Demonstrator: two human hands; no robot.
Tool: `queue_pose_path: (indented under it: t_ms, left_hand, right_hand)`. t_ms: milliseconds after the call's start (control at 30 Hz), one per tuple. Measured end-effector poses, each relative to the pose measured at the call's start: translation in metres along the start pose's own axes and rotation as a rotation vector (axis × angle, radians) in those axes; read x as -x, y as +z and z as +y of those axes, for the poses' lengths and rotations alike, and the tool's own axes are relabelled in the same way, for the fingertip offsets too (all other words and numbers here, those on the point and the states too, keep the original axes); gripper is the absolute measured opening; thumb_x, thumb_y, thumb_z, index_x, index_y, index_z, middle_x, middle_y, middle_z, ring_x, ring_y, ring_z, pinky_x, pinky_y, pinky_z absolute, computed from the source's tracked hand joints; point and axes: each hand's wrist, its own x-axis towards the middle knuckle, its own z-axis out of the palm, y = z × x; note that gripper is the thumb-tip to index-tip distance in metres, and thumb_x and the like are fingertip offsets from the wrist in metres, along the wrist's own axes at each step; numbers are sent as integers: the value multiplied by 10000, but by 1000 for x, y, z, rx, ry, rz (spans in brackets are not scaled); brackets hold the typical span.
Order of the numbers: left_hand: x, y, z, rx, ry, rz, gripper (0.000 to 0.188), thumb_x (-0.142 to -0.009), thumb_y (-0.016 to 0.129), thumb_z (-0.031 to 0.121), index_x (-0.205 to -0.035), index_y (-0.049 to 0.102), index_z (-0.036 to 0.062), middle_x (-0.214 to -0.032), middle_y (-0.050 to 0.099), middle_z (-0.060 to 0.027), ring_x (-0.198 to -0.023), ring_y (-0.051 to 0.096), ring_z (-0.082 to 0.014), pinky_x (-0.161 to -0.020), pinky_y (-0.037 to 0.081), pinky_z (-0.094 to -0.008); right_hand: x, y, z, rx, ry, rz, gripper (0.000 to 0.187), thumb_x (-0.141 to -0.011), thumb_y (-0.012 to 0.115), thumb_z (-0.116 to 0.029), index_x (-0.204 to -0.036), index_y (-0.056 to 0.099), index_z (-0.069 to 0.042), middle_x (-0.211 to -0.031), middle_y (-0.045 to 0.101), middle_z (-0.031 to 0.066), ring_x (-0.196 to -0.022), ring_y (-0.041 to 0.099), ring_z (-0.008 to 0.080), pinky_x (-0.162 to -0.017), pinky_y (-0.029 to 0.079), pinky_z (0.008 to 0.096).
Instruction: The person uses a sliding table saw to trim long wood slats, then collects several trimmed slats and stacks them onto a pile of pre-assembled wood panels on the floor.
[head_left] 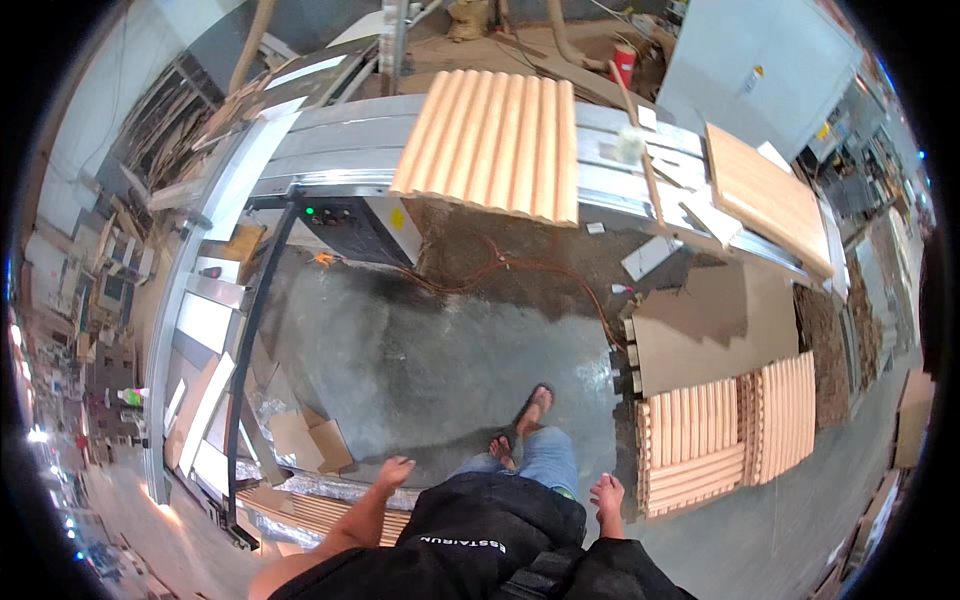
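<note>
My left hand [396, 472] hangs free at my side, its fingers loose and nothing in them. It is nearest to a torn brown cardboard box [325, 443] on the floor. On the other side, my right hand [606, 492] is also bare, with its fingers slightly curled and apart. Beside it on the floor are stacks of ribbed wooden panels [695, 425]. A broad ribbed wooden panel [490, 150] lies across the metal bench ahead of me and overhangs its near edge. My hands are well away from that panel.
A smooth wooden board [768, 195] rests at the bench's right end, near white offcuts [712, 215]. Below the bench stands a dark control box [360, 228]; an orange cable [500, 262] crosses the floor. A metal frame with white strips [205, 325] runs along the left.
</note>
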Motion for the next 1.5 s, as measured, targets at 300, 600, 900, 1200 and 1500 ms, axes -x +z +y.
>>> queue_pose_path:
  t_ms: [300,600,900,1200,1500]
  left_hand:
    - [-88,-57,241,240,453,163,382,-900,635,299,-1149,630,10,-1040,684,-147,-985,640,-219,-891,482,-322]
    - [-121,-218,446,257,814,363,247,-888,638,168,-1065,667,-2,-985,696,-129,-891,661,-194,-821,495,-297]
    - [-249,-320,610,-182,1384,255,245,-872,606,121,-1077,656,-4,-1108,641,-166,-1087,568,-339,-965,426,-424]
    - [-340,-331,713,-352,1663,-297,320,-877,602,176,-1151,628,12,-1205,600,-162,-1189,507,-348,-1027,378,-421]
    - [-385,-298,743,-920,1947,-335,557,-882,574,460,-1344,520,153,-1443,434,-95,-1372,320,-326,-1096,172,-633]
  right_hand:
    - [-79,116,-103,141,-107,-133,507,-933,566,-425,-1193,571,11,-912,650,125,-692,640,214,-556,515,361]
    - [-88,282,-264,141,-130,-412,509,-900,612,-466,-1179,618,-40,-909,658,48,-699,602,157,-603,477,308]
    - [-20,401,-407,876,-729,-87,332,-849,648,-292,-1121,668,-102,-1000,670,171,-954,631,351,-779,503,438]
    - [74,457,-394,816,-399,-321,418,-749,611,-113,-1164,661,-143,-1120,649,183,-1035,613,376,-891,496,435]
    - [111,568,-411,-103,-234,256,496,-1002,427,-422,-1274,557,-28,-1122,649,122,-949,622,253,-775,502,355]
